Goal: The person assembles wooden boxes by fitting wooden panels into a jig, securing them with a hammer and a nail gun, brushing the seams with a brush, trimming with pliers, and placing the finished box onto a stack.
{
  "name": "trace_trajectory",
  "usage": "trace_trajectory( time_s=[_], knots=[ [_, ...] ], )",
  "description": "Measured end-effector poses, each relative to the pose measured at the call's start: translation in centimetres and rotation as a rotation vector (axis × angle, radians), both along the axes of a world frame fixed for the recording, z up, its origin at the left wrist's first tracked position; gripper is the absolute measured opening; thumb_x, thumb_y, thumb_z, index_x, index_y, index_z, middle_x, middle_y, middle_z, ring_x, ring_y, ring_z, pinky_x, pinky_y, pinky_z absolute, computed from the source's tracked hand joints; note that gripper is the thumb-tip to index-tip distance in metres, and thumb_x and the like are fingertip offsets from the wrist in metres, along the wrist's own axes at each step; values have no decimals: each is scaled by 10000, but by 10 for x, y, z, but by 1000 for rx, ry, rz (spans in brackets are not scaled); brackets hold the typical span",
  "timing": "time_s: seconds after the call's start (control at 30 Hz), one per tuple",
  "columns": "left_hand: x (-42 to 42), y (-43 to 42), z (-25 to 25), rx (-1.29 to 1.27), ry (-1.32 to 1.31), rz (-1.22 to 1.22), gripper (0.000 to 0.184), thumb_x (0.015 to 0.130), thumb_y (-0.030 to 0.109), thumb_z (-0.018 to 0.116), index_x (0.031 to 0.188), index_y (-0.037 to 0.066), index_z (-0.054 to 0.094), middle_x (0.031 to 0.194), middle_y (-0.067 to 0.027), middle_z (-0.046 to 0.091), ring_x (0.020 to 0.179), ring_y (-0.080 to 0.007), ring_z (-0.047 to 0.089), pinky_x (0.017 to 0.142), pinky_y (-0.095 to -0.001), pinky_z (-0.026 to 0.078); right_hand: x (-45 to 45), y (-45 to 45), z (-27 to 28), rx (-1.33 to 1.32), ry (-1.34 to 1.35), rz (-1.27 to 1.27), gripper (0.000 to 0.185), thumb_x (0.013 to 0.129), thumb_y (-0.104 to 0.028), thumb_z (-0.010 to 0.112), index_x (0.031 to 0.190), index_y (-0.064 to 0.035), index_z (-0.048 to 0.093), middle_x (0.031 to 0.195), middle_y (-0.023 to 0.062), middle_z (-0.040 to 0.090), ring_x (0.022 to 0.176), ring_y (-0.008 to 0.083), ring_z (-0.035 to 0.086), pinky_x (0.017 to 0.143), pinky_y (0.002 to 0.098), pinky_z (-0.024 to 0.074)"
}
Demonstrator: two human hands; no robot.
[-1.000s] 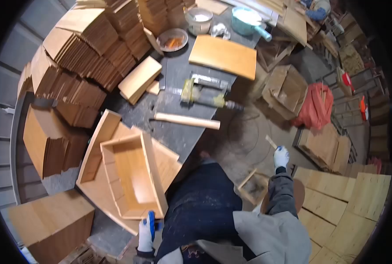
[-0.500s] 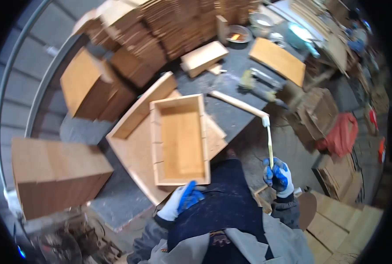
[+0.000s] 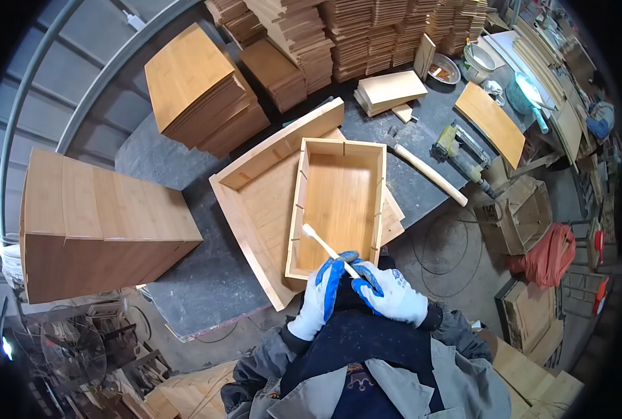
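Both hands wear white gloves with blue palms and meet over the near end of a small wooden box (image 3: 342, 209). My right hand (image 3: 392, 295) is closed on the handle end of a thin pale brush (image 3: 323, 244), like a toothbrush, with a white tip. My left hand (image 3: 321, 299) is closed too, its fingertips pinching the handle just ahead of the right. The white tip points up and left over the box's left wall. Beneath the box lies a larger open wooden tray (image 3: 265, 209), set at an angle on the dark table (image 3: 213, 307).
A rounded wooden stick (image 3: 431, 174) and a nail gun (image 3: 462, 155) lie to the right. Board stacks (image 3: 202, 91) and a tall panel stack (image 3: 108, 223) stand left. Farther back are a metal bowl (image 3: 450, 70), a bucket (image 3: 477, 66) and a teal basin (image 3: 524, 91).
My right hand has brought the brush from the right side to over the box. My left hand has come up from the box's near edge to the handle. The view has shifted left.
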State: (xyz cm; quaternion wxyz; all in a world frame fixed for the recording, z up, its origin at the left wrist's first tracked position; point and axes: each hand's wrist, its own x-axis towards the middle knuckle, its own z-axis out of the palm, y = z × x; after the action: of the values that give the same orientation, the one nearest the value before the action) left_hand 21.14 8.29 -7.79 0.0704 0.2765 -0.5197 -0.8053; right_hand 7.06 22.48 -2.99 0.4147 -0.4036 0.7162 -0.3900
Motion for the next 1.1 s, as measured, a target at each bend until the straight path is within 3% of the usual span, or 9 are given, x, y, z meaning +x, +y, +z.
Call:
trace_trajectory(
  time_s=[0.13,0.33,0.4,0.43,0.53,0.67,0.8,0.97,1.1],
  knots=[
    [-6,-8,-8,-1,-34,-66,459,1115,272,501,1442,-48,547,1262,-110,679,1117,-171,655,992,-294,511,17,-14,-21,18,245,-94,397,982,-213,592,1335,-36,549,870,256,692,734,446,683,673,535,525],
    [21,-22,9,-53,-123,46,400,1095,180,534,1427,-41,558,1236,-113,686,1093,-205,671,1002,-311,509,9,-65,-27,127,523,-135,499,963,-157,597,1443,-55,511,794,206,694,699,400,690,668,521,533],
    [32,-26,2,-536,-2,403,401,1064,118,552,1430,-47,549,1301,-135,669,1194,-215,635,986,-336,509,5,-83,-52,195,636,-101,518,965,-197,590,1459,-67,511,783,197,703,693,387,699,644,510,536],
    [34,-31,-2,-532,-2,395,401,1064,118,552,1430,-47,549,1301,-135,669,1194,-215,635,986,-336,509,8,-91,-64,201,635,-107,518,965,-197,590,1459,-67,511,783,197,703,693,387,699,644,510,536],
    [34,-49,-15,-1154,-210,357,392,1051,62,530,1427,-47,540,1360,-175,633,1252,-292,613,1045,-386,486,15,-114,-89,299,696,-71,510,978,-235,560,1451,-48,518,775,187,714,690,366,708,620,500,538],
    [22,-48,-24,-982,-164,387,370,1039,58,551,1394,-48,560,1378,-196,618,1282,-336,588,1092,-415,455,47,-93,-63,311,617,189,496,973,-229,560,1414,-4,533,743,178,708,683,358,710,627,504,542],
    [27,-58,-38,-748,-201,367,363,1041,55,553,1387,-51,559,1368,-191,621,1262,-312,597,1088,-385,456,15,-87,-23,276,560,358,486,949,-217,575,1387,-6,556,716,166,701,671,357,706,631,502,544],
    [26,-65,-44,-611,-204,356,349,1059,70,541,1387,-49,560,1358,-176,625,1254,-272,597,1087,-367,455,10,-98,-52,325,614,114,458,920,-205,590,1353,-54,598,716,169,701,688,351,716,634,484,551],
    [25,-62,-41,-464,-196,425,353,1071,90,536,1400,-34,569,1364,-120,626,1242,-185,573,1088,-302,428,11,-72,1,151,467,468,317,933,-180,560,1206,-59,667,771,170,711,734,369,715,647,462,556]
  ],
)
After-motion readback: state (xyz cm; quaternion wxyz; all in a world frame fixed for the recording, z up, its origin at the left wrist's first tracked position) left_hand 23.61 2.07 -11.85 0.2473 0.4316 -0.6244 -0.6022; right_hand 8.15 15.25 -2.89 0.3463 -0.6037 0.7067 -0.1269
